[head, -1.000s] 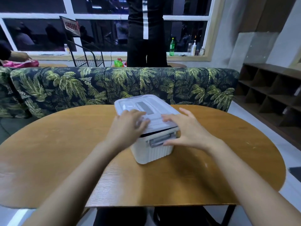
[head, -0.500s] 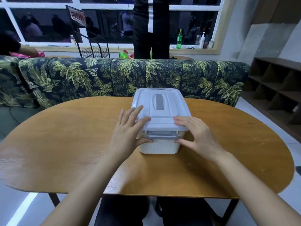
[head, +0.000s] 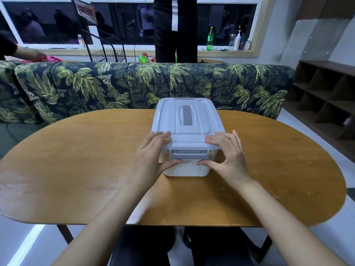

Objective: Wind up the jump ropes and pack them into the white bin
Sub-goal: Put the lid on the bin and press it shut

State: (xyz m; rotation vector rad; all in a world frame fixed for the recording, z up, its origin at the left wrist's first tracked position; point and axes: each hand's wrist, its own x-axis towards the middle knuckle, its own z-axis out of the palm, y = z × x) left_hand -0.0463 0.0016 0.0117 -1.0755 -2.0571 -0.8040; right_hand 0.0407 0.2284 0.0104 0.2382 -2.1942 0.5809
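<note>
The white bin (head: pixel 186 168) stands on the oval wooden table (head: pixel 76 169), squared to me, with its pale lid (head: pixel 187 120) on top. A grey handle strip lies in the lid's middle, and a grey latch runs along the near end. My left hand (head: pixel 151 156) grips the bin's near left corner, fingers on the lid, thumb under the latch. At the near right corner, my right hand (head: pixel 226 156) holds it the same way. No jump rope is visible; the closed lid hides the bin's inside.
A sofa (head: pixel 134 87) with a palm-leaf print runs along the table's far side. Behind it a person in black (head: pixel 175 29) stands by the window. Dark wooden shelves (head: pixel 326 96) stand at the right. Bottles line the windowsill.
The bin has turned from skewed to square with me. Both hands slid from flat on the lid to its near corners, thumbs now under the latch. My head has tilted down a little.
</note>
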